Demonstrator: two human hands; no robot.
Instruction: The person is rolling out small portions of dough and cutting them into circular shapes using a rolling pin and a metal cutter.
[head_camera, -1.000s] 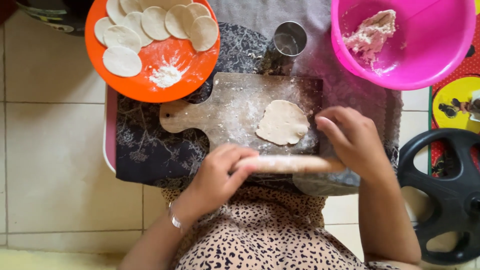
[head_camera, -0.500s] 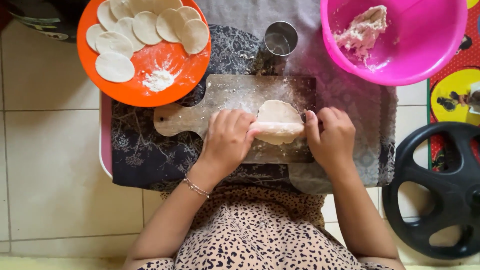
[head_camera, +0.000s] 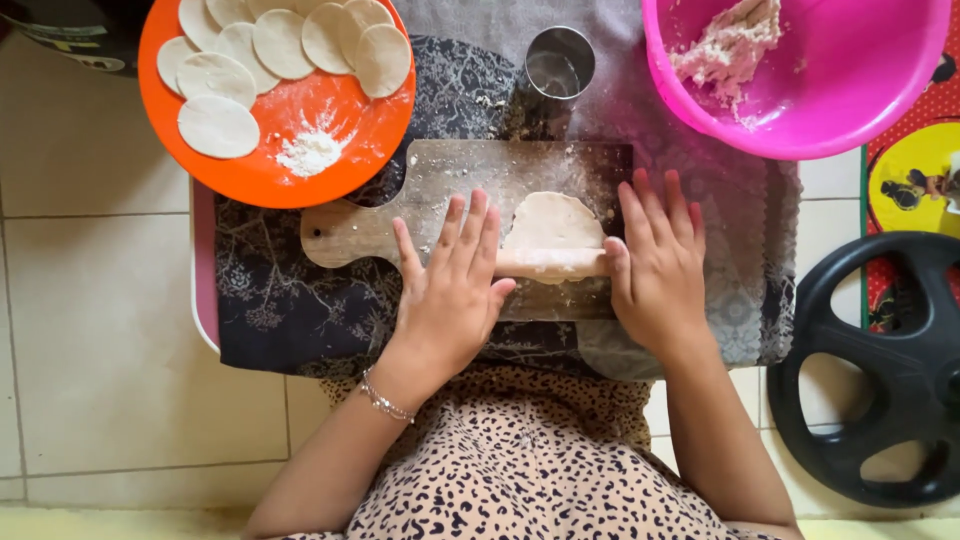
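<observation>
Orange plate (head_camera: 250, 175) holds 8 flat dough rounds (head_camera: 218, 127) and small flour pile (head_camera: 308, 153). Pink bowl (head_camera: 850, 110) holds lump of dough (head_camera: 725, 45). Metal cup (head_camera: 559, 65) looks empty. Rolling pin (head_camera: 552, 263) lies on wooden board (head_camera: 450, 180), long side running left to right, across dough circle (head_camera: 553, 220). Left hand (head_camera: 448, 290) and right hand (head_camera: 655, 265) flat on pin ends, fingers spread, pointing away. Since 1 s ago, pin moved up board onto dough.
</observation>
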